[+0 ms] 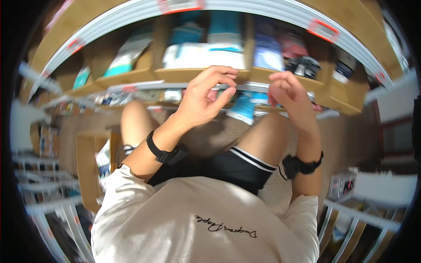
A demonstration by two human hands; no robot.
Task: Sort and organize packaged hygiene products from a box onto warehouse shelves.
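My left hand [208, 93] is raised in front of the shelf, its fingers loosely bent and its thumb apart, with nothing held. Opposite it, my right hand [290, 93] hovers with curved, slightly blurred fingers, and no object shows in it. Just beyond the left hand, white and teal packets [204, 55] fill an open cardboard box. Purple packets [267, 55] lie in the neighbouring box, above and left of my right hand. Between and below the hands, a blue-and-white packet [242, 109] juts out from the lower shelf.
A metal shelf rail [127, 14] with red-edged labels curves overhead. Black packets [303, 66] sit in a box at the right, and teal-white pouches [125, 57] in one at the left. A cardboard carton [84, 168] holding packets stands on the floor beside my left leg. More shelving lies behind both sides.
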